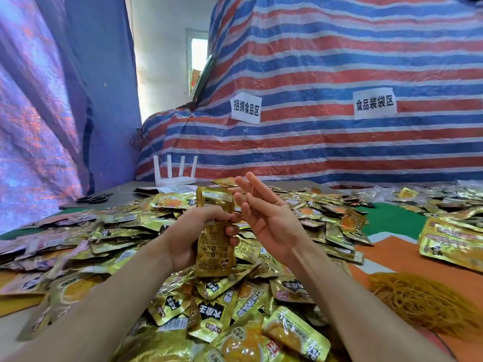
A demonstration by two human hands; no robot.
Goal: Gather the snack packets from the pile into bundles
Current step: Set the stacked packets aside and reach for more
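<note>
Above pile (214, 309), with left hand (188, 236) clamped on stack (213, 252), slip band (252, 190) off open right hand (264, 212) at two o'clock over its top.

You're in a makeshift food-packing workshop: striped tarpaulin (339, 61) hangs as the walls. A paper sign (245, 110) on it marks a food-bundling zone, and a second sign (374, 104) marks a food-bagging zone. Gold snack packets (130, 231) heap across your tabletop (389, 219), with a mound of rubber bands (423, 301) at your right.
</note>
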